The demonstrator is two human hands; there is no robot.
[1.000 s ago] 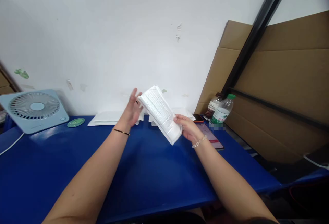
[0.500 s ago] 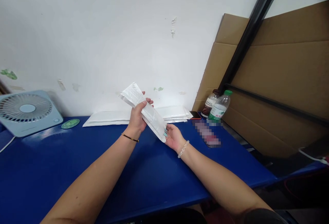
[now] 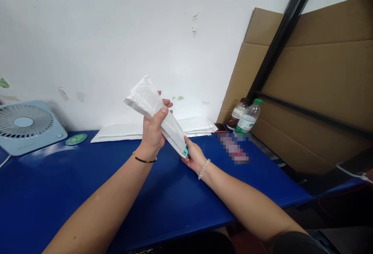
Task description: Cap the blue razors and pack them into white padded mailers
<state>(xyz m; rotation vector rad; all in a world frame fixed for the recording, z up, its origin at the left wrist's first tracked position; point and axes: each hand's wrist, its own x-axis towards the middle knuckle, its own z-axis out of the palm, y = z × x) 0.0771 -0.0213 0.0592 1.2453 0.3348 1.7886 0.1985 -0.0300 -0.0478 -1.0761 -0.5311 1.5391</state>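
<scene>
I hold a white plastic mailer bag (image 3: pixel 145 99) slantwise above the blue table (image 3: pixel 87 192). My left hand (image 3: pixel 154 131) is wrapped round its middle, thumb on the front. My right hand (image 3: pixel 192 156) pinches the bag's lower end, where a bit of teal shows by the fingers. The bag's upper end sticks out up and to the left and looks puffed.
A stack of flat white mailers (image 3: pixel 122 131) lies along the wall. A light blue desk fan (image 3: pixel 27 124) and a green disc (image 3: pixel 75 139) are at the left. Two bottles (image 3: pixel 246 120), a phone (image 3: pixel 220 128) and cardboard sheets (image 3: pixel 326 91) stand at the right.
My left hand went from open beside the bag to gripping its middle. The bag turned narrower and tilted up to the left, and my right hand slid to its lower tip.
</scene>
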